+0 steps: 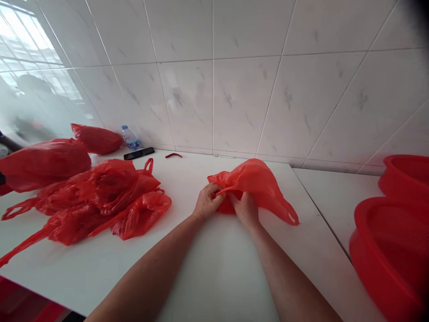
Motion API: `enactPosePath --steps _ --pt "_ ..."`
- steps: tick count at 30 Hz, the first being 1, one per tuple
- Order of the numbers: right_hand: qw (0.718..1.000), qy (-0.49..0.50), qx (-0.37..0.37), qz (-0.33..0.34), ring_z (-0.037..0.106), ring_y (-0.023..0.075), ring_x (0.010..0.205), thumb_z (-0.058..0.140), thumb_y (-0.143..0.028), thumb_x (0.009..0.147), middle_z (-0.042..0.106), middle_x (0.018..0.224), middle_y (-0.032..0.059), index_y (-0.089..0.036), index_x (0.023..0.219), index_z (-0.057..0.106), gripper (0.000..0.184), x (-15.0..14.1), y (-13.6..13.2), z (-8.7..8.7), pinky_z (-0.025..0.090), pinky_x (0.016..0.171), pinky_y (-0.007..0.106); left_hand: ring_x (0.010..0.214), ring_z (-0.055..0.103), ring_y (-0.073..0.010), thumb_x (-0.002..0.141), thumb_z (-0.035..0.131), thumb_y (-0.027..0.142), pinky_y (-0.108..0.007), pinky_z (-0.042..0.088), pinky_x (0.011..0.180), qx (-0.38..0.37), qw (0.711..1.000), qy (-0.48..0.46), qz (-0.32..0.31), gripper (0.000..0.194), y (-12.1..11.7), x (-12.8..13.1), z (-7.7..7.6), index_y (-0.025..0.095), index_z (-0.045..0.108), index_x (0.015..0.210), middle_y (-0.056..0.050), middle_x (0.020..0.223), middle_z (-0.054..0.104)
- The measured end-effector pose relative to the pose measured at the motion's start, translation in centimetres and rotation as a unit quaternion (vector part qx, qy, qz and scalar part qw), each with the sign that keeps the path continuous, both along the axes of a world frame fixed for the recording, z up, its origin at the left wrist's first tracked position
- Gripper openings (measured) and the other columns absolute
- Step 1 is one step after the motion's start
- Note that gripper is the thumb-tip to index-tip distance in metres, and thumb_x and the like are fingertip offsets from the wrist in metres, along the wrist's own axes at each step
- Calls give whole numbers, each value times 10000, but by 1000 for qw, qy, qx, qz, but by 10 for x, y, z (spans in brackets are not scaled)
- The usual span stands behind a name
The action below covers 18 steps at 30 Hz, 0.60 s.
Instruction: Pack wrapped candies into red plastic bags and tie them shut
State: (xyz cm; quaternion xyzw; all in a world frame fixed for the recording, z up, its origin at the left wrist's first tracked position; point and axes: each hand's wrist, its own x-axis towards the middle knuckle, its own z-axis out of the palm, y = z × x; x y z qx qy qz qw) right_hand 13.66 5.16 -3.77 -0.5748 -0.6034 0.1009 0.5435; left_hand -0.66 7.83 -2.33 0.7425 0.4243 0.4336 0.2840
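At 12 o'clock on a clock centred between the working fingers, a wall [246, 107] of glossy pale tiles with grey veining, with a bright window reflection [33, 40] toward 10 o'clock. Below, a white tabletop [187, 174], with a dark seam [320, 212] from 2 toward 4 o'clock. At 9 o'clock, a pile of crumpled red bags [110, 188] with loose handles. Between 3 and 4 o'clock, a red mesh basket [372, 268], mouth up; at 3 o'clock, just behind, a second red basket [385, 184], both cut off by the view's edge. Between 9 and 10 o'clock, a plump red bag [50, 158]; behind, toward 10, another bulging red bag [97, 139].

At centre, spreading toward 2 o'clock, a thin red carrier bag [258, 181], puffed up, with one looped handle out past 3 o'clock. At the bag's 7 o'clock side, right hand [247, 210] with fingertips hidden under the film; cannot tell whether gripping. At 8 o'clock, left hand [206, 203], with curled fingers pinching the bag's edge.

At 10 o'clock by the wall, a clear bottle [132, 139] with blue cap; just in front, a black phone [139, 153], flat; nearer, a small curved dark-red strip [173, 155].
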Motion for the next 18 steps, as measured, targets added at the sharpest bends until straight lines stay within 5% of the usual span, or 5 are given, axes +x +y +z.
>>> enactPosePath --steps 3,6,10,14,18 --pt "995 -25 -73 59 552 227 915 542 -331 792 613 989 43 -251 963 614 202 4 0 -1 422 785 350 1087 516 -246 795 558 410 -383 403 950 96 995 7 -5 287 1 -1 -1 198 668 955 -91 1118 588" --pt "992 27 -92 86 518 190 787 550 -265 724 592 875 22 -227 752 601 69 3 -1 -1 395 708 311 1340 283 -304 788 549 534 -468 248 1079 174 983 51 25 672 4 -5 -3 196 427 1355 -154 1437 339" --pt "970 134 -103 173 418 136 609 554 -159 587 493 614 -33 -210 557 487 90 4 -6 0 331 565 255 1405 51 -382 648 620 684 -554 55 1098 199 960 198 5 971 6 -9 -4 259 273 1449 -121 1549 153" --pt "937 252 -122 208 370 105 515 534 -187 592 425 514 -58 -205 531 422 129 17 -5 -1 309 485 233 1381 122 -397 566 684 682 -570 67 1080 138 943 302 -3 952 10 -11 -6 293 388 1383 -84 1522 260" --pt "881 426 -68 196 503 139 591 531 -303 619 526 588 -35 -219 601 457 114 40 1 1 441 556 273 1276 337 -320 700 630 515 -522 229 1027 45 938 340 45 507 21 -13 -11 332 573 1170 -31 1349 496"
